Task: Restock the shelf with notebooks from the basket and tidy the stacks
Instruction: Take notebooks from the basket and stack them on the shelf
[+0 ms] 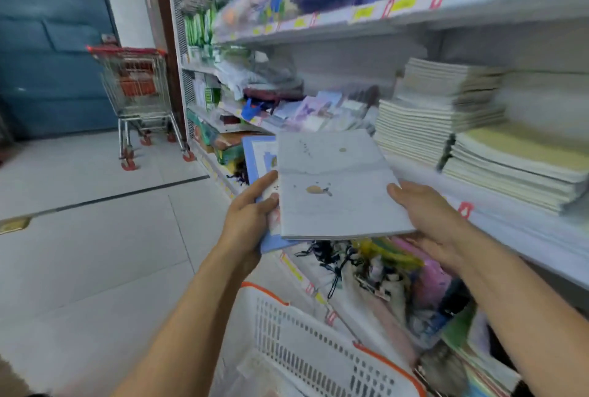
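Note:
I hold a small pile of notebooks in front of the middle shelf (522, 231). The top one is a pale grey notebook (334, 186) with a small fish drawing; a blue-edged notebook (259, 157) sticks out underneath on the left. My left hand (251, 205) grips the pile's left edge. My right hand (430, 218) supports its right side from below, thumb on the grey cover. Tall stacks of cream notebooks (439, 110) and a lower stack (516, 170) rest on the shelf to the right. The white basket (306, 342) with orange rim sits below my arms.
A metal shopping trolley (140, 94) with red trim stands at the aisle's far end by a blue wall. An upper shelf (414, 11) carries packaged goods. The lower shelf holds mixed pouches and stationery (398, 269). Tiled floor (95, 237) spreads to the left.

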Demonstrator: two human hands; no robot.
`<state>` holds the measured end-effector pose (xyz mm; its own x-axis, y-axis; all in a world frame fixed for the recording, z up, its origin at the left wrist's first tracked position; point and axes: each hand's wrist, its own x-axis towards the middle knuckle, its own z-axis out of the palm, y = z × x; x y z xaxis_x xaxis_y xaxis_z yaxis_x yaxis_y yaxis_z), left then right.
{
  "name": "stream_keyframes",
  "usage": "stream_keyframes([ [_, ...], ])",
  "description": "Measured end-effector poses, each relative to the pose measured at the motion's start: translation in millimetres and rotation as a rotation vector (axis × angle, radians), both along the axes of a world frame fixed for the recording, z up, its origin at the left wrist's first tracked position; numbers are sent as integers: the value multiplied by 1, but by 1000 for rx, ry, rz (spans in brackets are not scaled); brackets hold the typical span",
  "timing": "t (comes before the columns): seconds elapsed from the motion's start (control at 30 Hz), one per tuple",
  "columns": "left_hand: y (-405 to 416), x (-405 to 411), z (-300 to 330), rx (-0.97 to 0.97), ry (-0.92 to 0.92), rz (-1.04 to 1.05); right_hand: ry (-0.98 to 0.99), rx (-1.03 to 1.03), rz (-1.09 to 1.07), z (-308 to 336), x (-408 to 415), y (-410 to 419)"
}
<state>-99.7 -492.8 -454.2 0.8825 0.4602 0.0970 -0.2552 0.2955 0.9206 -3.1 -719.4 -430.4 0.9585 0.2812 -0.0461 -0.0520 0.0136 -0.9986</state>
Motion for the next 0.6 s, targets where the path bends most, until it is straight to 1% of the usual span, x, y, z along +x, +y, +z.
stream_keyframes([
  [0.1,-26,26,30,148,-54,-135,42,148,-10,13,-3,-30],
  [0.17,-52,44,57,201,-77,-199,17,259,-36,26,-3,-52],
  [0.2,-66,55,72,188,-61,-265,-38,285,-85,34,-2,-63],
  [0.3,-107,91,110,140,-69,-580,-207,320,-353,56,8,-94],
  [0.33,-119,105,119,134,-71,-629,-250,324,-447,60,12,-104],
  [0.43,-153,142,126,90,-43,-652,-387,230,-724,61,25,-127],
  [0.5,-174,161,118,163,-45,-639,-417,159,-878,55,41,-140],
  [0.57,-191,177,102,265,-47,-602,-364,86,-921,54,57,-150],
  [0.6,-199,184,95,301,-37,-566,-321,77,-875,55,62,-154],
])
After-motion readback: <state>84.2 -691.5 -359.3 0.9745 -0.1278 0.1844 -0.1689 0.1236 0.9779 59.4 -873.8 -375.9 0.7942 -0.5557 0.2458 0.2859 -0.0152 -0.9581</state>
